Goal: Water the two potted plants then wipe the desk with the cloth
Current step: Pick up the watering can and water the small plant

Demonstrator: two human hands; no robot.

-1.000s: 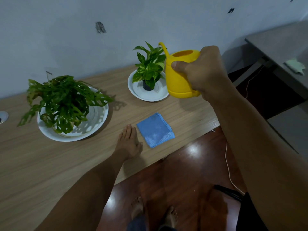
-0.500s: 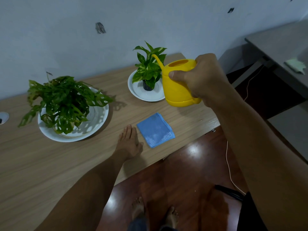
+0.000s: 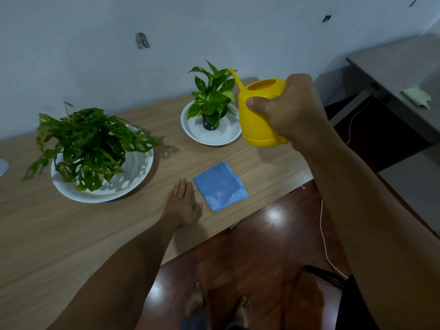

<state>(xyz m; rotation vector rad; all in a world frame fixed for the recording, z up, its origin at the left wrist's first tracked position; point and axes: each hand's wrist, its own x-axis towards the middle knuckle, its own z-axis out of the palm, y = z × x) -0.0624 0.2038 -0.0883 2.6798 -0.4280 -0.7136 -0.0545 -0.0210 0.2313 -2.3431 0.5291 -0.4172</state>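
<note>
My right hand (image 3: 291,110) grips a yellow watering can (image 3: 258,115) above the desk's right end, upright, its spout pointing up-left beside the leaves of the small potted plant (image 3: 213,96). That plant stands in a white saucer (image 3: 209,136). A larger leafy plant (image 3: 88,141) sits in a wide white dish (image 3: 140,170) at the left. A folded blue cloth (image 3: 220,185) lies near the desk's front edge. My left hand (image 3: 182,203) rests flat on the wooden desk (image 3: 71,234), fingers together, just left of the cloth.
A grey wall runs behind the desk. A second grey table (image 3: 400,75) with a pale green cloth (image 3: 416,97) stands at the right. Below lie a red-brown floor, a thin cord (image 3: 323,234) and my bare feet. A small round object (image 3: 2,166) sits at the desk's left edge.
My right hand has lowered the watering can and tipped it back upright, moving it slightly right of the small plant. My left hand has stayed put.
</note>
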